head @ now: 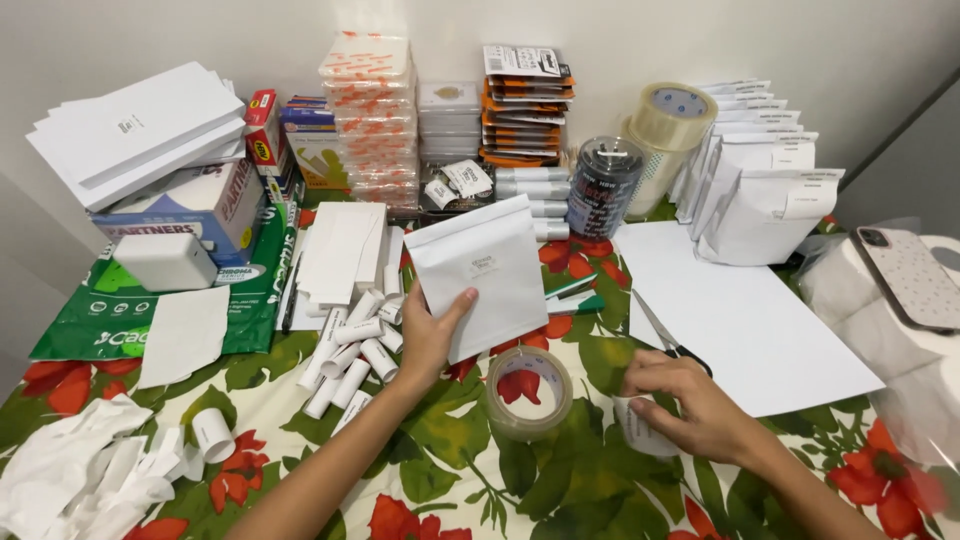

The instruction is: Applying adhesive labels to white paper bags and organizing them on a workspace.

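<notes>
Head view, left to right. Crumpled white paper scraps (70, 475) lie at the near left corner of the floral tablecloth (450, 470). Behind them a stack of white envelopes (135, 130) rests on a boxed ream. A heap of small white paper rolls (350, 355) lies just left of the left hand (430, 335). That hand is closed on the lower edge of a white flat pouch (485, 270), thumb on its front, holding it upright and tilted above the cloth. A clear tape roll (528, 393) lies flat between the hands. The right hand (690, 400) is curled down over a small white label roll (640, 430), fingers gripping it against the cloth. Scissors (665, 340) lie just behind it on a white sheet (760, 320). A phone (910, 275) rests far right.
</notes>
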